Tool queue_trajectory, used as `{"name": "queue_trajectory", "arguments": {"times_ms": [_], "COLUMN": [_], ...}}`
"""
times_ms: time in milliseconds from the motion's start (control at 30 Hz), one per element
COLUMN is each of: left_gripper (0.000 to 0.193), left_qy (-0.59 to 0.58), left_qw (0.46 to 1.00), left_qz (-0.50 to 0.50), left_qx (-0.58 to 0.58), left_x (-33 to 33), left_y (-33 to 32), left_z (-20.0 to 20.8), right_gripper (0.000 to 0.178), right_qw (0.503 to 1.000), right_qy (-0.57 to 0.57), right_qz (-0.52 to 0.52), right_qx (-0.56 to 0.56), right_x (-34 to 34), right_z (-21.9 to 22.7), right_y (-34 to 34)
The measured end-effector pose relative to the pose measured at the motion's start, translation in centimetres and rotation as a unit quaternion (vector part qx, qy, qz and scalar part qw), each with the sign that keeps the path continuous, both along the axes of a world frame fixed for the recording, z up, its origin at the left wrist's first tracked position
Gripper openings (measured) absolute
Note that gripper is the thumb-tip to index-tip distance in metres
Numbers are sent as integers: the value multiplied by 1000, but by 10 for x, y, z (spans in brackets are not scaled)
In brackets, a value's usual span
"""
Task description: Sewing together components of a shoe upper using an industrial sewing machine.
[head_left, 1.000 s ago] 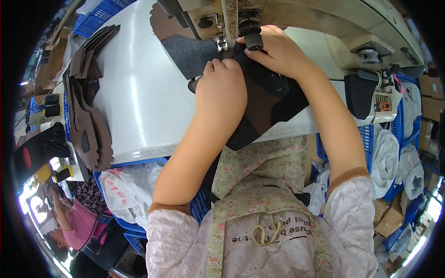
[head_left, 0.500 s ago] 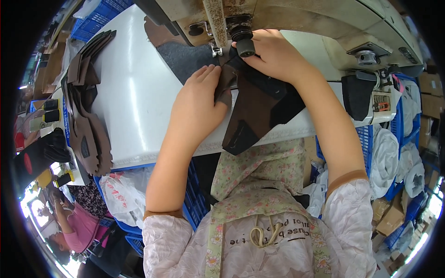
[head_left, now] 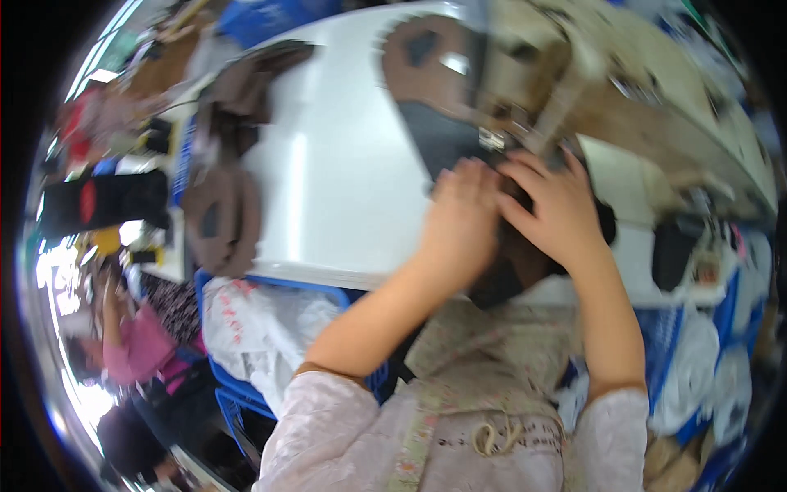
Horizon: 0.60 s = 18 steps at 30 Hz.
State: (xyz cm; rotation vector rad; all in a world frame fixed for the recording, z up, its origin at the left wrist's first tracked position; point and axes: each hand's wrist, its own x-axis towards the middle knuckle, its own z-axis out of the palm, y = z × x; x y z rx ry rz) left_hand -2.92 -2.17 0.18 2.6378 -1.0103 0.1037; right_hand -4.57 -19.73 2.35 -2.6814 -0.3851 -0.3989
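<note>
1. The left hand (head_left: 463, 215) is pressing flat, fingers together, on a dark piece (head_left: 438, 139) lying on the white table (head_left: 336, 189), at the sewing machine (head_left: 566, 90).
2. The right hand (head_left: 557, 215) is lying just beside it, fingers spread over the same piece; the blur hides whether it is pinching it.
3. Brown cut pieces (head_left: 221, 213) are lying stacked along the table's left edge, well apart from both hands.
4. A blue crate (head_left: 246, 344) is sitting below the table.
</note>
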Motion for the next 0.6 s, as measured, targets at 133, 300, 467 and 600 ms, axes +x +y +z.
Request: {"name": "queue_trajectory", "arguments": {"times_ms": [133,300,467,600], "left_gripper": [73,73,74,70], "left_qy": [19,58,78,88], "left_qw": [1000,994,982,984], "left_qz": [-9,-40,-121,-110], "left_qx": [-3,-90,-125,-106], "left_x": [-7,-5,15,22], "left_y": [-11,5,17,34], "left_z": [-12,-3,-7,5], "right_gripper": [34,39,52,42], "right_qw": [998,998,995,998], "right_qy": [34,57,90,48], "right_qz": [-47,-36,-37,-45], "right_qx": [-24,13,-21,-19], "right_x": [-13,-14,-14,-5], "right_z": [0,9,15,-2], "right_y": [5,5,0,6]}}
